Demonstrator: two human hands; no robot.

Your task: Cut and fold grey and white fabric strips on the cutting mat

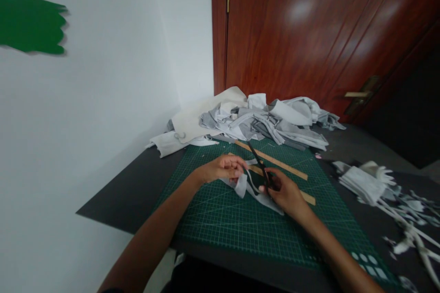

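Observation:
In the head view my left hand (228,167) is closed on a grey-white fabric strip (241,186), which hangs and curls below the fingers. My right hand (283,191) grips black scissors (257,160), their blades pointing up and away to the left. Part of the fabric loops between the two hands, and a longer piece lies on the green cutting mat (213,219) beneath them. The scissor handles are mostly covered by my right fingers. Two wooden rulers (278,161) lie on the mat just beyond and under the hands.
A heap of white and grey fabric (261,119) fills the table's far side, against the wall and the brown door (292,32). More fabric scraps and cords (364,185) lie to the right on the dark table (134,192). The white wall (113,78) borders the left.

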